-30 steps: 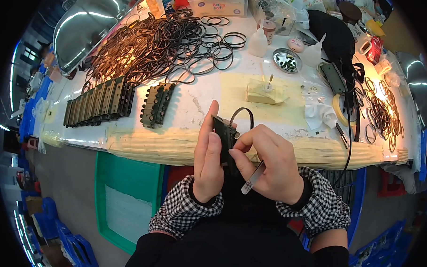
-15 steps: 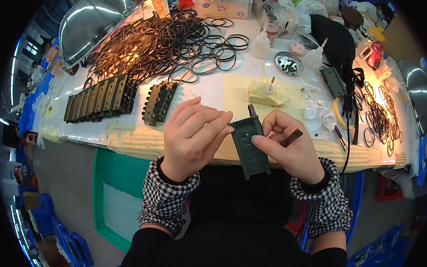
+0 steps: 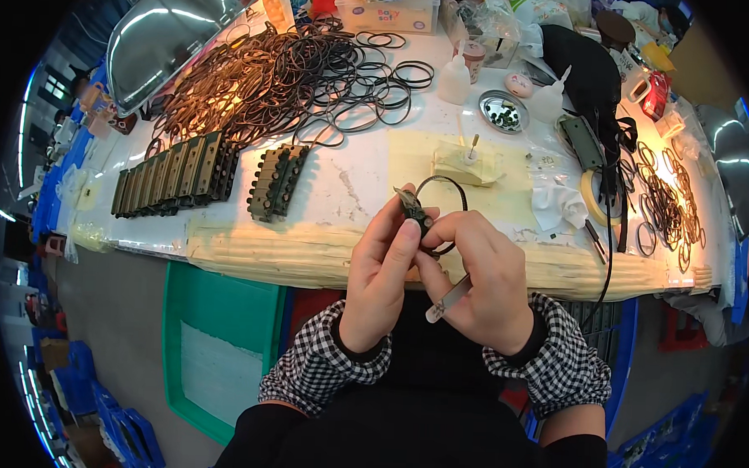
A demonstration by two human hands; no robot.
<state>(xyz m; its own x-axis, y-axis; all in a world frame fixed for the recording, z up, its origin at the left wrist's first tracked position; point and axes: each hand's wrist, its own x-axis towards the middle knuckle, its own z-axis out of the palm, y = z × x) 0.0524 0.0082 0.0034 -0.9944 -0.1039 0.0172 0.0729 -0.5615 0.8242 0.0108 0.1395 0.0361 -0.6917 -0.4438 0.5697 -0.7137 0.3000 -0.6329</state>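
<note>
My left hand (image 3: 379, 277) pinches a dark green housing (image 3: 413, 209), turned end-on and tilted just above the table's front edge. Most of its body is hidden by the fingers. Against its right side, my right hand (image 3: 490, 273) is closed, thumb and forefinger meeting at a thin black ring (image 3: 442, 178) that loops up beyond the fingertips. Part of that ring runs behind the right fingers. A narrow flat metal tool (image 3: 449, 300) is tucked in the same right hand, its end sticking out below the palm toward me.
A row of green housings (image 3: 174, 174) and a smaller group (image 3: 276, 181) stand left. Behind them lies a heap of black rings (image 3: 272, 86). A yellow block (image 3: 468, 165), squeeze bottles (image 3: 454, 78) and a round metal dish (image 3: 504, 112) stand farther back; a green tray (image 3: 215, 311) sits below the table.
My hands have come together from apart. The housing has turned from broad side to end-on and now sits in my left hand. The flat tool has swung round in my right hand; a ring loop shows.
</note>
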